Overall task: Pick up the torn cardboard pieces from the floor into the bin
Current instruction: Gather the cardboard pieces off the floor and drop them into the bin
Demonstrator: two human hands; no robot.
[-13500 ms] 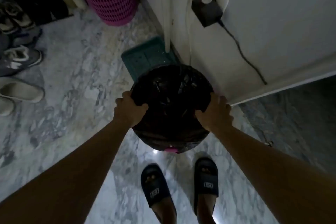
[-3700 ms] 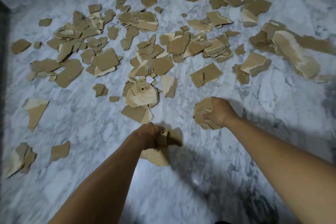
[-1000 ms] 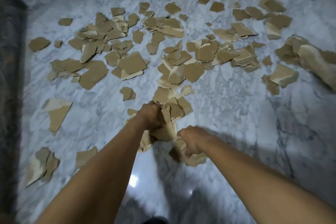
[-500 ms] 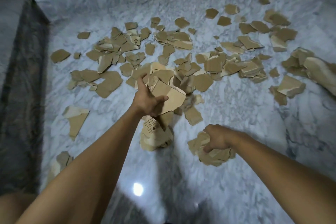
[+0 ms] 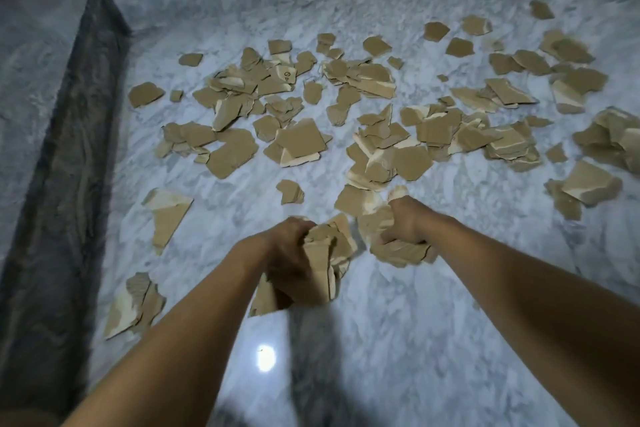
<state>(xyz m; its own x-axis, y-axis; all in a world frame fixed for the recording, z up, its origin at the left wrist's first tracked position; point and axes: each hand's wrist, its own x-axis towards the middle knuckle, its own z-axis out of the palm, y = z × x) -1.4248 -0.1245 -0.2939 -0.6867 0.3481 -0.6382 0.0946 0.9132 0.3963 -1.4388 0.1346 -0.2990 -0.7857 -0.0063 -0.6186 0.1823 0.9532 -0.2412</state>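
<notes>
Head view: the left hand (image 5: 291, 253) is curled tight round a thick sheaf of cardboard pieces (image 5: 323, 255), which sticks out above and below the fist. The right hand (image 5: 405, 222), just beside it, is closed on a crumpled clump of its own (image 5: 398, 250). Both hands sit low over the near middle of the floor (image 5: 450, 322). Most of the cardboard lies scattered across the floor's middle and toward its far and right edges (image 5: 301, 142), with a few stray bits along the left edge beside the dark strip (image 5: 52, 184).

The likely trouble is spillage. Both loads look overfull and ragged, so a loose slab could slide out of either fist on the way to the bin, most readily from the bottom of the left sheaf. The polished floor may also be slippery underfoot where pieces lie flat.

No bin shows here, so its place and contents cannot be told.
</notes>
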